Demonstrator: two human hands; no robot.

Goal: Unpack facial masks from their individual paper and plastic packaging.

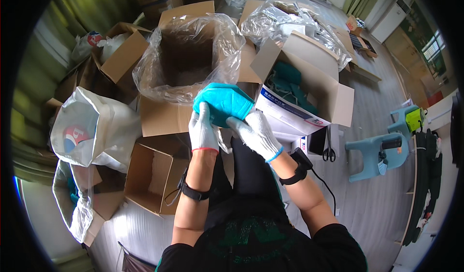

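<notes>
A teal face mask (224, 102), curved like a cup, is held up in front of my lap between both hands. My left hand (203, 131), in a white knit glove with a red cuff edge, grips its left lower side with the thumb on the near face. My right hand (257, 135), in a white glove with a blue cuff edge, pinches its right lower corner. A pale strap hangs by the left hand. Just right of the mask stands an open white-and-blue carton (290, 113) with several teal masks (290, 84) inside.
Ahead is a cardboard box (166, 115) lined with clear plastic (227, 40). A white bag (113, 132) and a small open box (150, 175) stand at left. Scissors (328, 152) lie right of the carton, near a pale blue stool (360, 151).
</notes>
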